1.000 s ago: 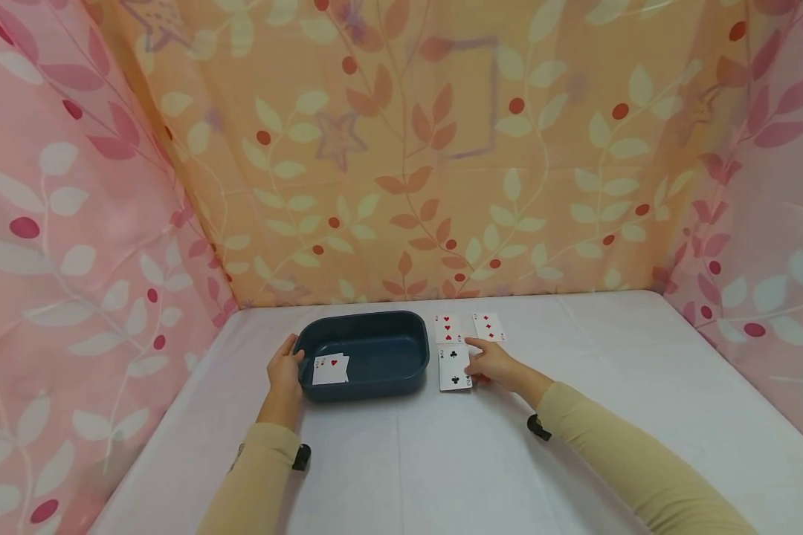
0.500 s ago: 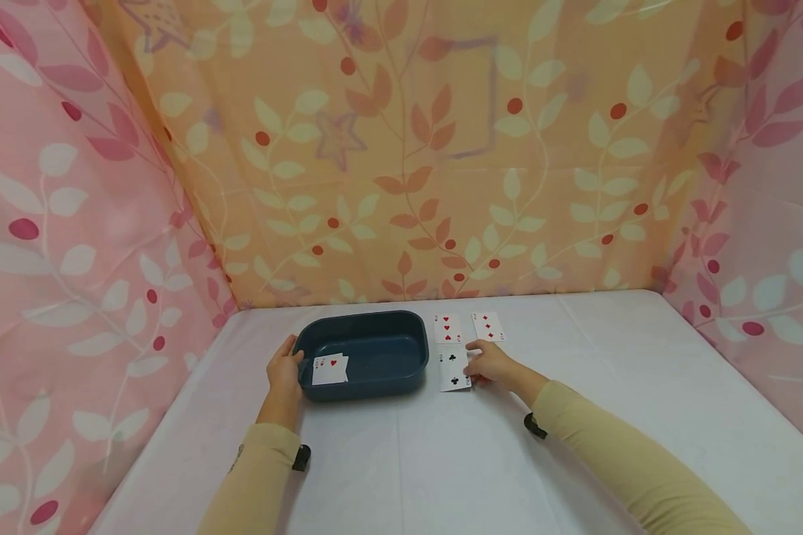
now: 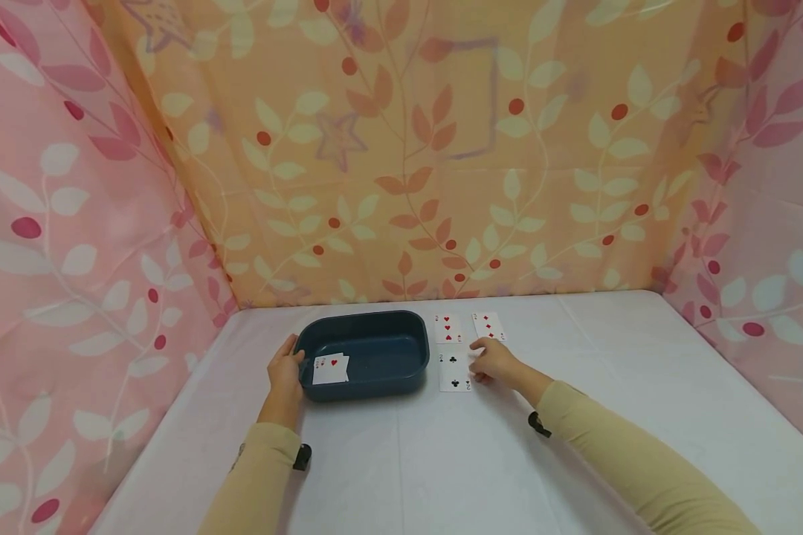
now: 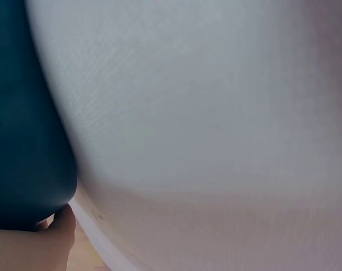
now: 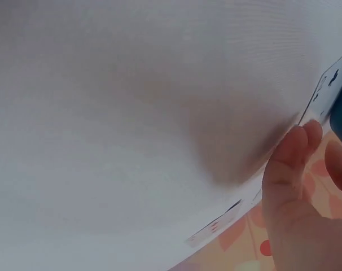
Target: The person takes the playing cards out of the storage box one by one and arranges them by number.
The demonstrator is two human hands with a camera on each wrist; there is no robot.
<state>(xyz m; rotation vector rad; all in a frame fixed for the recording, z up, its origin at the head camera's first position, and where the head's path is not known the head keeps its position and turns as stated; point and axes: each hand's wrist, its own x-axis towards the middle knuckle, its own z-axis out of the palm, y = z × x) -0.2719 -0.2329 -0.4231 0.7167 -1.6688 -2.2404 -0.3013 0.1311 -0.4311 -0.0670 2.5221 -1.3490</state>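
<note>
Head view: left hand (image 3: 285, 371), grip curled on tray (image 3: 375, 388); right hand (image 3: 497, 363), grip loosely parted, holding nothing, beside clubs card (image 3: 453, 371); probably best prise edge gently.

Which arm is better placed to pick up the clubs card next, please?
Probably the right: the right grip is beside the clubs card, while the left grip holds the blue tray at its far left end.

Dark blue tray (image 3: 381, 364), leaf-patterned backdrop (image 3: 401, 186)
</note>
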